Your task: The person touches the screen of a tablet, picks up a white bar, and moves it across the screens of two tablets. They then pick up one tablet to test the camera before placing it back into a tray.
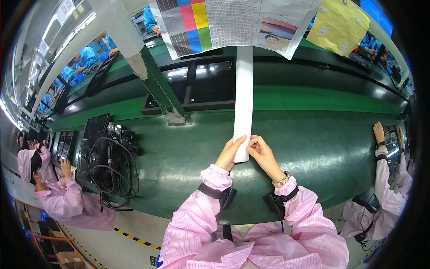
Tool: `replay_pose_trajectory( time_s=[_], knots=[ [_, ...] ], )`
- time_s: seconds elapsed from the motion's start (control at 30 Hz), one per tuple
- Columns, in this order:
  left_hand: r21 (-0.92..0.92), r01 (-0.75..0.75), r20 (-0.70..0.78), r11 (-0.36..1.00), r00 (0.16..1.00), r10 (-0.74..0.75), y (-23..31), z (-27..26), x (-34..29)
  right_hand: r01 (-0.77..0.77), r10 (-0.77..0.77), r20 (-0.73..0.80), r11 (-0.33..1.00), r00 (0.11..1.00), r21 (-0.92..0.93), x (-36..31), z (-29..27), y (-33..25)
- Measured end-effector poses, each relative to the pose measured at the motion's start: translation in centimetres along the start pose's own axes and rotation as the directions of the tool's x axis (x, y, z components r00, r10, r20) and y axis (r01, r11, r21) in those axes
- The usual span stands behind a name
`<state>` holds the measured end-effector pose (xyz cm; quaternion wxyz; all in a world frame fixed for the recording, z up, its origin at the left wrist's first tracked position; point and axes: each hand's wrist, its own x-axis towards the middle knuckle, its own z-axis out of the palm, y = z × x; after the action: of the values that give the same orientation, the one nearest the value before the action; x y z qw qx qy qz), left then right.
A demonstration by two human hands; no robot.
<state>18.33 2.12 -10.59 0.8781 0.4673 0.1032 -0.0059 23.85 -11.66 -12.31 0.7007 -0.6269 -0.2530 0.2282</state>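
A long white strip, which looks like paper or thin foam, runs from behind the hanging printed sheets down to its near end above the green bench. My left hand grips the left edge close to that end, with the thumb lying on the white face. At the opposite edge, my right hand is closed, thumb and index finger pinched together against the strip. Whether the right fingertips hold a corner or something small is too fine to make out. The strip's upper end is hidden by the sheets.
Printed sheets and a yellow bag hang ahead. A green post rises from the bench; black panels lie behind it. Left, black cables are heaped over equipment. Co-workers sit on both sides.
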Motion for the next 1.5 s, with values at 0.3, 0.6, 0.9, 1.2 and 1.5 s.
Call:
replay_pose_trajectory(
  time_s=[0.3, 0.6, 0.9, 1.2, 1.5],
  knots=[
    [-0.011, -0.007, -0.015, 1.0, 1.0, 0.006, 0.18, 0.24, -0.11, -0.056, 0.055, 0.014, 0.998, 0.998, 0.026, -0.06, 0.11, -0.69],
    [-0.007, -0.005, 0.0, 1.0, 1.0, 0.005, -0.16, -0.23, 0.18, -0.003, 0.003, -0.019, 1.0, 1.0, 0.0, 0.01, 0.26, -0.09],
    [-0.016, -0.005, -0.032, 1.0, 0.999, 0.004, -0.17, -0.07, -0.04, -0.028, 0.028, -0.012, 1.0, 1.0, -0.009, -0.02, 0.18, -0.06],
    [-0.024, 0.011, -0.092, 1.0, 0.996, -0.013, -0.41, -0.22, 0.25, -0.046, 0.046, -0.001, 0.998, 0.999, 0.032, 0.09, 0.19, -0.58],
    [-0.028, 0.008, -0.101, 1.0, 0.995, -0.011, -0.65, -0.33, 0.19, -0.03, 0.03, -0.009, 1.0, 0.999, 0.003, -0.01, 0.22, -0.53]
  ],
)
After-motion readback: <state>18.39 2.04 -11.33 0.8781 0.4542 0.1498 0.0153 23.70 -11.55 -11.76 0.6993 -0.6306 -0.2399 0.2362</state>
